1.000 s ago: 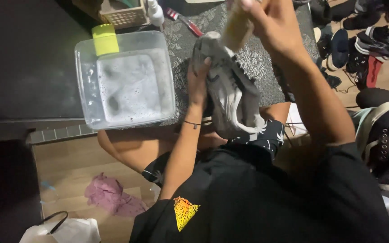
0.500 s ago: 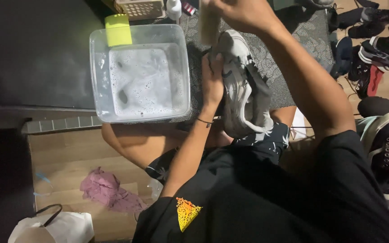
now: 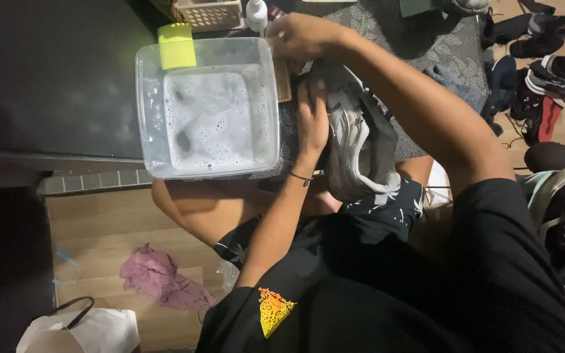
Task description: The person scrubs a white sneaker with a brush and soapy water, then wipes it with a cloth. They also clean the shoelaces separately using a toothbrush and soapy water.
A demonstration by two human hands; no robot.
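Note:
My left hand (image 3: 312, 121) grips a grey and white sneaker (image 3: 354, 147) by its upper part, holding it over my lap. A thin band sits on that wrist. My right hand (image 3: 299, 36) is shut on a wooden brush (image 3: 284, 80), which hangs down at the right rim of a clear plastic tub (image 3: 141, 98) full of soapy water. The brush is just left of the sneaker's top end. My right arm crosses above the shoe.
A yellow-green pad (image 3: 176, 46) rests on the tub's far rim. Behind it stand a basket (image 3: 207, 13) and a white bottle (image 3: 256, 12). Several dark shoes (image 3: 544, 72) lie at the right on a patterned mat (image 3: 439, 46). A pink cloth (image 3: 158, 284) and a white bag (image 3: 80, 330) lie on the wooden floor.
My right hand has carried the brush from above the sneaker leftward to the tub's rim. My left hand has kept its hold on the shoe.

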